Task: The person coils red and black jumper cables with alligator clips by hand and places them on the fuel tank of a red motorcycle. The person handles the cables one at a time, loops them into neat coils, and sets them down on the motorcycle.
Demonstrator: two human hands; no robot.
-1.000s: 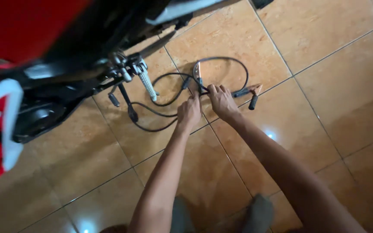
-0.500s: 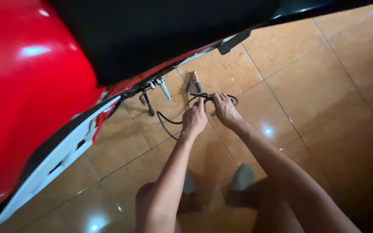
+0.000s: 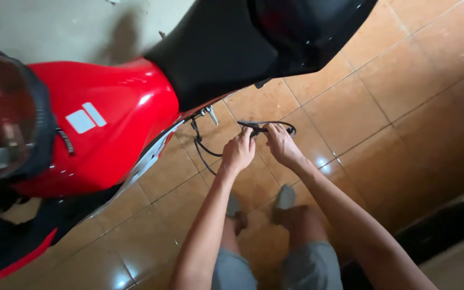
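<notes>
Both hands around black cable

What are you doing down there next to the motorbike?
A person stands beside a red motorbike and reaches down with both arms. The left hand and right hand both grip a black cable, bunched into loops between them. The rest of it trails across the tiled floor toward the bike's footpeg.

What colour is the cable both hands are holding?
Black; the cable shows best against the orange tiles in the head view.
</notes>
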